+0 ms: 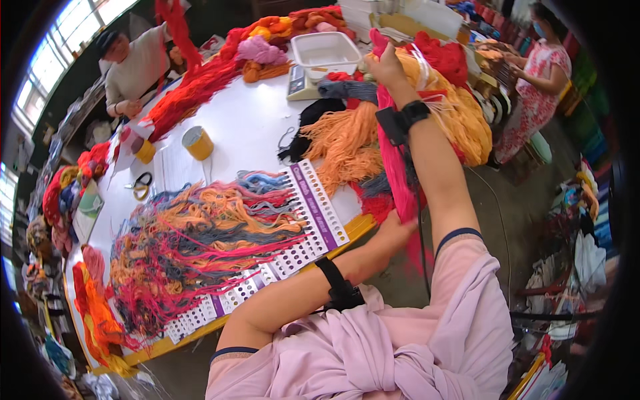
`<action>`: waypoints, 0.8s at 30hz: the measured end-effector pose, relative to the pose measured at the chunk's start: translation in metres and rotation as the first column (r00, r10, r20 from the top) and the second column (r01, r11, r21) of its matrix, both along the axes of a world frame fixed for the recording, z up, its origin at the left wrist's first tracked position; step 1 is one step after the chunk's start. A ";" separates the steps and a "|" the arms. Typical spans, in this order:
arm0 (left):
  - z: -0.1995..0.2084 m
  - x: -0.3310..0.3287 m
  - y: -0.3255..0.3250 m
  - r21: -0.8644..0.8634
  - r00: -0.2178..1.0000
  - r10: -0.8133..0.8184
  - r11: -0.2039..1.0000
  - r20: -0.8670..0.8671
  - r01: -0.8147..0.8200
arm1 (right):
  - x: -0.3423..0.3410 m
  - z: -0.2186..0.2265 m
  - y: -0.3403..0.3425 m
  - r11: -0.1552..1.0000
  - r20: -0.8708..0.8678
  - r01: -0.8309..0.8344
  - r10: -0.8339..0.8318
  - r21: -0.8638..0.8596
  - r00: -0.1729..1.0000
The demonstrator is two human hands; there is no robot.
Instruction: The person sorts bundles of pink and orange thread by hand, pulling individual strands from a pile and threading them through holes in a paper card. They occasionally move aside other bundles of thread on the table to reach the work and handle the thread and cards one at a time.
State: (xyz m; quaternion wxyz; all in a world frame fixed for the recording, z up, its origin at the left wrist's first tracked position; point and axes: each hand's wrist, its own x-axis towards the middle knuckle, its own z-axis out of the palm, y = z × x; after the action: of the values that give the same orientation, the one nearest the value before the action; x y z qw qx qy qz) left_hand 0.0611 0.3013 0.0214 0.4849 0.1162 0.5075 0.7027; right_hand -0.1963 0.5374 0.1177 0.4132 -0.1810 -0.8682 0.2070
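Observation:
My right hand (pixel 388 67) is raised over the far right of the table, its fingers closed around the top of a long hot-pink yarn hank (pixel 398 170). The hank hangs straight down toward me, past the table's near edge. At its lower end is my left hand (pixel 400 235), smeared by motion, so its fingers cannot be made out. Loose pink strands blur just below it. Left of the hands, white punched thread cards (pixel 317 207) carry rows of orange, grey, blue and pink yarn (pixel 213 233).
Orange yarn (pixel 343 143) and a yellow-orange heap (pixel 463 110) lie near my right arm. Farther back are a scale (pixel 305 83) with a white basin (pixel 325 50). Scissors (pixel 142 186) and a yarn cone (pixel 197 143) stand left. Two people work beyond, one (pixel 137 70) holding red yarn.

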 end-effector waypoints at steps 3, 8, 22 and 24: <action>-0.032 0.003 -0.040 -0.298 0.711 -0.225 0.954 -0.666 0.023 | -0.027 -0.102 -0.010 0.905 0.150 0.020 -0.092 0.424 0.984; 0.055 -0.033 -0.184 -0.091 0.699 -0.366 0.913 -0.614 0.397 | -0.023 -0.177 0.033 0.894 0.349 -0.188 0.038 0.407 0.936; 0.048 -0.072 -0.858 -0.266 0.453 -0.236 -0.550 -0.860 -0.792 | -0.045 -0.109 0.025 0.865 0.107 -0.081 0.032 0.495 0.994; 0.039 -0.083 -0.908 -0.337 0.595 -0.215 -0.656 -0.774 -0.676 | -0.023 -0.092 -0.004 0.878 0.161 -0.139 0.073 0.457 0.984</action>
State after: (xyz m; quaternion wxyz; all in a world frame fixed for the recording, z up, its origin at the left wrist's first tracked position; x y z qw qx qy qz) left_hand -0.0221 -0.6065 0.0605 -0.1391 -0.3642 0.9192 -0.0557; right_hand -0.2188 0.5337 0.0256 0.3713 -0.0423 -0.9276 0.0014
